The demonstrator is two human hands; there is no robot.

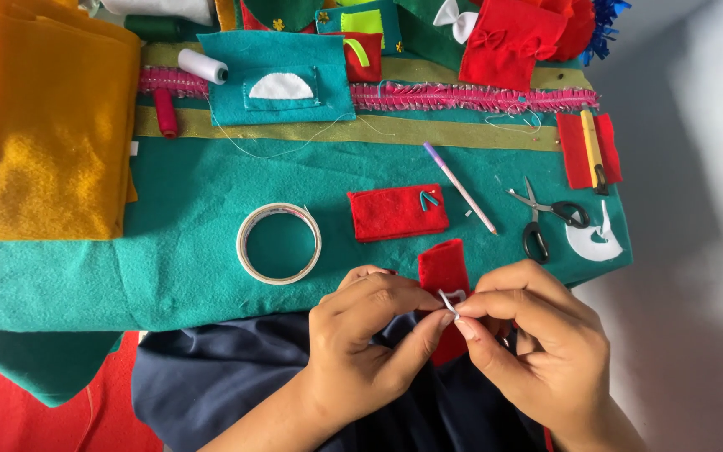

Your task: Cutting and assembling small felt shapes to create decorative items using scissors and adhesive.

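Left hand [361, 343] | right hand [529, 335] | pinching white scrap [450, 298] | red felt [443, 268] half hidden

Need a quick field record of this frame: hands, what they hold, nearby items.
left hand: pinching red felt piece
right hand: fingertips on small white shape at the felt
surface: green felt sheet
nearby: tape roll, scissors, pencil, red felt rectangle
far left: orange felt stack

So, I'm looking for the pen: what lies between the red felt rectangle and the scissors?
In the head view, a pen with a lilac cap lies slanted on the green felt, between the red felt rectangle and the scissors.
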